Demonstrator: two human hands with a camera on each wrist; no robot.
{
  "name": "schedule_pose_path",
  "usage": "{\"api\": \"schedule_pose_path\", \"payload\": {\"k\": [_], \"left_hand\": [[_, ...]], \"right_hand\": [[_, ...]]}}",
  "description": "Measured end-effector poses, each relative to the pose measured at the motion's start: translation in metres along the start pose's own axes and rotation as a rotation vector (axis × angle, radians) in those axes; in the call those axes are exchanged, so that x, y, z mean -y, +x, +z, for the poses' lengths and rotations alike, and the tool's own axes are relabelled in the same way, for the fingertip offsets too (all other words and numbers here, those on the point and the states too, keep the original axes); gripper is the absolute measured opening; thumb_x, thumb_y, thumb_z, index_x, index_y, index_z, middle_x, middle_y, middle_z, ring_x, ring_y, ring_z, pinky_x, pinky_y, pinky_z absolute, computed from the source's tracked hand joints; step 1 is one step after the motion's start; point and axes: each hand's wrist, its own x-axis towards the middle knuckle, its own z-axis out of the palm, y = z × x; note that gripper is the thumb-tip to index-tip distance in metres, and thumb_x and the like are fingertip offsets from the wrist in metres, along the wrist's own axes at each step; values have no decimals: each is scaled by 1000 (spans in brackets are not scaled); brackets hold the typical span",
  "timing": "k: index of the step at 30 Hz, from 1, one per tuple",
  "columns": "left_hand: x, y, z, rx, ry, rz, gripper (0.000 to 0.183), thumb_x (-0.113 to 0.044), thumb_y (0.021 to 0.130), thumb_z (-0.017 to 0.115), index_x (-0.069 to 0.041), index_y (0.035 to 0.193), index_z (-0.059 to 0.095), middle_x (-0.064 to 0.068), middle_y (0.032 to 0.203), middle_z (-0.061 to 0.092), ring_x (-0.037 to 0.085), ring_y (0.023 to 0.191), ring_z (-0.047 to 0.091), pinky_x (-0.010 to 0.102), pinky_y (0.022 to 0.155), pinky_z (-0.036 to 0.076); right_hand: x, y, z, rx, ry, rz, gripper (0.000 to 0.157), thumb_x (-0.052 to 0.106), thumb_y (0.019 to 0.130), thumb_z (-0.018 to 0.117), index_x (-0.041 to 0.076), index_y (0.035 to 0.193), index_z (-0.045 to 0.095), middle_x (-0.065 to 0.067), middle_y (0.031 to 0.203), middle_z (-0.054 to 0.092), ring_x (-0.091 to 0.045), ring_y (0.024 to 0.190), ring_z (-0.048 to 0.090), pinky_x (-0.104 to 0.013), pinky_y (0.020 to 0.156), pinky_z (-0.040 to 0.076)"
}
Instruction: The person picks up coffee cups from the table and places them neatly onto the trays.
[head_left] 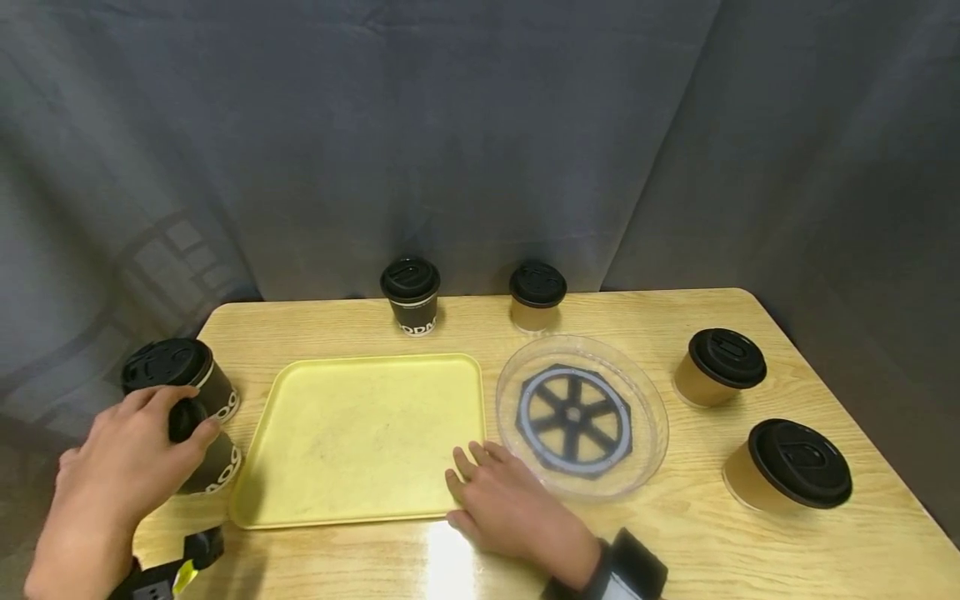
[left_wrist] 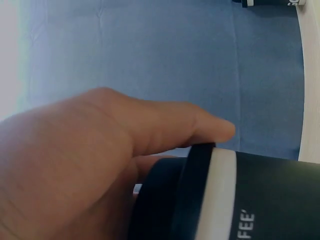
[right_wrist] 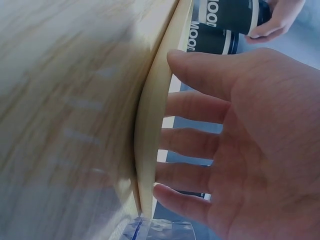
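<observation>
At the table's left side my left hand holds a black paper coffee cup from above, thumb and fingers around its black lid. In the left wrist view, one digit lies along the rim of the lid; the other fingers are mostly hidden behind it. A second, larger-looking black cup stands just behind. My right hand reaches over the near right corner of a yellow tray. Its fingers are spread and hold nothing; in the right wrist view the fingertips are at the tray's rim.
Along the back edge stand a black lidded cup and a small brown one. Two brown lidded cups are on the right. A clear round dish, with a dark spoked wheel shape in it, sits beside the tray.
</observation>
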Motion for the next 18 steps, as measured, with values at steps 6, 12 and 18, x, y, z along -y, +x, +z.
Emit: {"api": "schedule_pose_path", "payload": {"k": [6, 12, 18], "left_hand": [[-8, 0, 2, -44, -12, 30, 65, -51, 96, 49, -3, 138, 44, 31, 143, 34, 58, 123, 29, 77, 76, 28], [-15, 3, 4, -63, -22, 81, 60, -49, 96, 49, -5, 136, 47, 29, 142, 37, 55, 125, 28, 76, 75, 28], [-24, 9, 6, -53, -20, 138, 60, -51, 96, 47, -6, 136, 48, 28, 143, 37, 54, 125, 30, 74, 73, 29]], "right_hand": [[2, -1, 0, -15, -2, -3, 46, 45, 99, 47, 17, 133, 60, -11, 143, 53, -32, 133, 52, -45, 115, 38], [3, -1, 2, -29, -34, -10, 46, 46, 99, 46, 18, 132, 60, -10, 143, 54, -31, 132, 53, -45, 114, 39], [2, -2, 3, -44, -52, -13, 46, 46, 99, 46, 18, 132, 61, -9, 142, 54, -30, 131, 53, -44, 113, 40]]}}
